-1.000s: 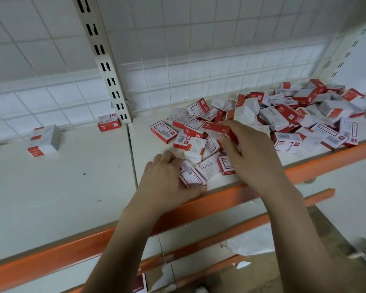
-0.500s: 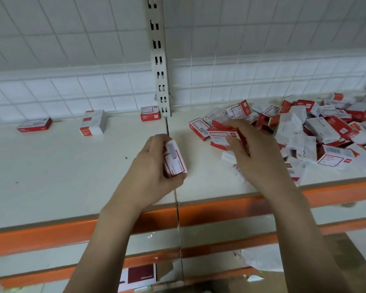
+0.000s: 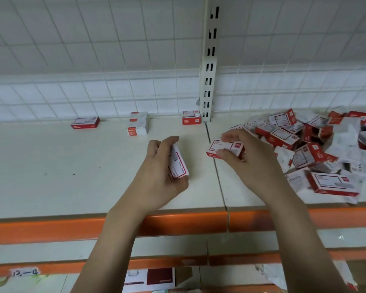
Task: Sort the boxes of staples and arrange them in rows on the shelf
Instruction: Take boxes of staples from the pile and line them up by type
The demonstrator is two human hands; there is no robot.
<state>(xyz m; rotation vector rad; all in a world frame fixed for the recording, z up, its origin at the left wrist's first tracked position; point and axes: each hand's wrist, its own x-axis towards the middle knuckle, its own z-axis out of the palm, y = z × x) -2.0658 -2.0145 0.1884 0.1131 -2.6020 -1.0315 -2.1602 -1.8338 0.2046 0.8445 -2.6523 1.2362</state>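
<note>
My left hand (image 3: 159, 172) grips a white and red staple box (image 3: 179, 162) held on edge above the cream shelf (image 3: 72, 170). My right hand (image 3: 247, 157) holds another red and white staple box (image 3: 224, 147) flat, just right of the shelf seam. A jumbled pile of staple boxes (image 3: 317, 144) covers the shelf's right section. Against the back stand a red box (image 3: 85, 122), a white stack of boxes (image 3: 137, 123) and a red and white box (image 3: 191, 117).
A slotted upright post (image 3: 209, 66) divides the wire-grid back wall. The shelf's orange front edge (image 3: 178, 224) runs below my wrists, with lower orange-edged shelves (image 3: 167, 263) beneath it. A red and white package (image 3: 149, 279) lies on a lower level.
The view has swung left. My left hand lifted a box off the pile and carried it left; my right hand picked up a box from the pile's edge.
</note>
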